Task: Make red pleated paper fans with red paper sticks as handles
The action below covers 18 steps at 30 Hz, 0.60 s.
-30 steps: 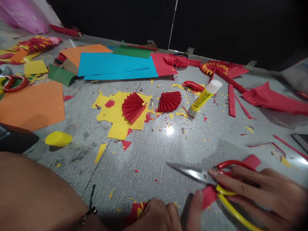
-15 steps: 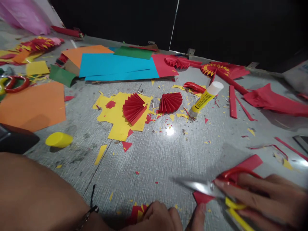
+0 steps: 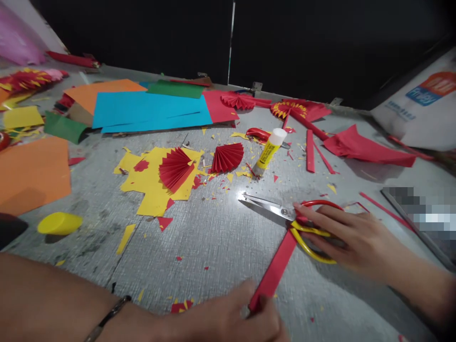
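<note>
My left hand (image 3: 245, 316), with a dark bracelet at its wrist, pinches the lower end of a red paper strip (image 3: 276, 266) at the bottom of the view. The strip slants up and right, its far end passing beneath the scissors' handles. At the right, my right hand (image 3: 342, 232) has its fingers curled over scissors (image 3: 285, 213) with one red and one yellow handle. Their blades point left, almost together. A small red and yellow paper piece (image 3: 181, 306) lies by my left wrist. Beyond the hands, two pleated red paper fans (image 3: 176, 170) (image 3: 228, 157) rest near yellow paper (image 3: 149, 202).
A glue stick (image 3: 270, 152) stands tilted, with its yellow cap (image 3: 60, 223) at the left. Blue sheets (image 3: 153, 111) and orange paper (image 3: 33, 175) lie behind and left. A dark flat device (image 3: 409, 213) and a white bag (image 3: 420, 109) are at the right. Scraps litter the table.
My right hand has carried the scissors forward, away from me. The red strip has been drawn out towards my left hand, which now grips its lower end. The view has shifted right.
</note>
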### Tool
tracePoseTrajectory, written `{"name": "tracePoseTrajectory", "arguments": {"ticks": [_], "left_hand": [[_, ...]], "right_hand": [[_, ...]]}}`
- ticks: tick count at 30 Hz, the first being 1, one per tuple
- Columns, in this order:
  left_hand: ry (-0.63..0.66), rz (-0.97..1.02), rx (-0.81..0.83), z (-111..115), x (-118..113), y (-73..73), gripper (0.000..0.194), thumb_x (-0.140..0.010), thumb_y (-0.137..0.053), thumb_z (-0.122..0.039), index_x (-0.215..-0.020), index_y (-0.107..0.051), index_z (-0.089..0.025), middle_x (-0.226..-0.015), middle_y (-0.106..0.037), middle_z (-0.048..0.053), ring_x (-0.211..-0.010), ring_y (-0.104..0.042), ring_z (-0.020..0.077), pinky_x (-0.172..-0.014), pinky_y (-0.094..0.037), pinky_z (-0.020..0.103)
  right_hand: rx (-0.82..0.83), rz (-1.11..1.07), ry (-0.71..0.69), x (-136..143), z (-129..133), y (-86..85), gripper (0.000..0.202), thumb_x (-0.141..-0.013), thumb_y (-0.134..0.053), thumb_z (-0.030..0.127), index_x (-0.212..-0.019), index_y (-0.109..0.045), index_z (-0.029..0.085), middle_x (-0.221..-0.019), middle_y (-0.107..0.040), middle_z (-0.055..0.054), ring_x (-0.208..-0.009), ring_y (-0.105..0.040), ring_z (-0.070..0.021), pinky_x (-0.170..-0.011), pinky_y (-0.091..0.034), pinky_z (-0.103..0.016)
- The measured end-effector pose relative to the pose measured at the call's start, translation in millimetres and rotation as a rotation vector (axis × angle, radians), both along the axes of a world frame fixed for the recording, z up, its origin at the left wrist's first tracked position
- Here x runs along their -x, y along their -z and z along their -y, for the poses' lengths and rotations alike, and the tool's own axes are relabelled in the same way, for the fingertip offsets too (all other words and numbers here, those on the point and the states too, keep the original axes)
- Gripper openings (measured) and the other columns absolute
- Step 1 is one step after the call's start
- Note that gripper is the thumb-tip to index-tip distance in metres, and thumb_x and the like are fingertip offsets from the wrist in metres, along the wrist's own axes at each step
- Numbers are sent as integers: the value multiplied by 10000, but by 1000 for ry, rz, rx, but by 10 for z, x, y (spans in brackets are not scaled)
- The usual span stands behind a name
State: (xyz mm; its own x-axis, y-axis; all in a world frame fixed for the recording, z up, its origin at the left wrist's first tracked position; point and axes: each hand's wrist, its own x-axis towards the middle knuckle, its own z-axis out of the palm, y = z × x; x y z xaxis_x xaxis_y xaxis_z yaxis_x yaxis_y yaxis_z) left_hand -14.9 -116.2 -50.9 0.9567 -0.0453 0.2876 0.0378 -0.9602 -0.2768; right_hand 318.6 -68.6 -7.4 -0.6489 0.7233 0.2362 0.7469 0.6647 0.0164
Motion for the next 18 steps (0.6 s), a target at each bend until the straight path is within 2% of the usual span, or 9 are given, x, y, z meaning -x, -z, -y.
{"name": "tracePoseTrajectory", "arguments": {"ticks": [1, 3, 5, 8, 11, 13, 15, 18], "left_hand": [[-32, 51, -14, -20, -37, -32, 233, -902, -768, -251, -1123, -775, -324, -1236, -692, 24, -1108, -582, 229, -800, -616, 358], [-84, 82, -56, -23, -76, -97, 215, -960, -730, -279, -1172, -768, -284, -1237, -691, 23, -1139, -579, 207, -853, -611, 317], [-190, 46, -69, 13, -80, -156, 221, -1003, -693, -340, -1199, -760, -266, -1247, -697, 26, -1156, -587, 208, -776, -593, 289], [-387, 12, -62, 70, -66, -231, 358, -1061, -590, -421, -1357, -686, -245, -1282, -715, 59, -1139, -630, 253, -728, -579, 350], [-373, 38, -152, 106, -71, -292, 354, -1087, -533, -362, -1352, -685, -182, -1208, -754, 89, -1090, -670, 254, -774, -572, 392], [-348, -55, -164, 150, -98, -312, 316, -1085, -538, -309, -1331, -698, -191, -1270, -738, 77, -1174, -654, 247, -849, -574, 407], [-348, -78, -152, 222, -149, -303, 311, -1090, -516, -292, -1296, -720, -179, -1323, -714, 82, -1225, -635, 258, -888, -565, 430], [-353, 6, -121, 347, -246, -244, 320, -1091, -513, -299, -1313, -721, -198, -1373, -683, 79, -1286, -596, 289, -915, -542, 470]], "right_hand": [[17, -29, 8, 1, -13, 6, 517, -1091, -518, 325, -1599, -434, 275, -1195, -781, -104, -829, -798, -239, -549, -579, -329], [44, -63, 9, 4, -32, 16, 498, -1085, -530, 316, -1575, -459, 264, -1202, -778, -101, -824, -798, -240, -554, -581, -336], [64, -72, 6, 6, -45, 17, 462, -1087, -530, 307, -1544, -492, 250, -1214, -775, -100, -840, -798, -237, -564, -585, -333], [92, -80, 1, 7, -57, 13, 433, -1089, -539, 317, -1515, -528, 241, -1242, -771, -103, -883, -796, -236, -614, -603, -328], [118, -91, -5, 4, -64, 24, 425, -1086, -551, 324, -1499, -552, 221, -1241, -772, -118, -909, -790, -241, -674, -619, -337], [115, -102, -5, -2, -69, 41, 408, -1083, -558, 315, -1476, -577, 210, -1228, -772, -125, -917, -788, -248, -681, -617, -346], [105, -101, -9, -10, -77, 58, 390, -1079, -565, 312, -1453, -600, 208, -1211, -774, -124, -910, -788, -252, -661, -603, -347], [90, -79, -28, -19, -99, 70, 393, -1075, -571, 330, -1449, -610, 214, -1126, -784, -103, -816, -777, -241, -597, -560, -343]]}}
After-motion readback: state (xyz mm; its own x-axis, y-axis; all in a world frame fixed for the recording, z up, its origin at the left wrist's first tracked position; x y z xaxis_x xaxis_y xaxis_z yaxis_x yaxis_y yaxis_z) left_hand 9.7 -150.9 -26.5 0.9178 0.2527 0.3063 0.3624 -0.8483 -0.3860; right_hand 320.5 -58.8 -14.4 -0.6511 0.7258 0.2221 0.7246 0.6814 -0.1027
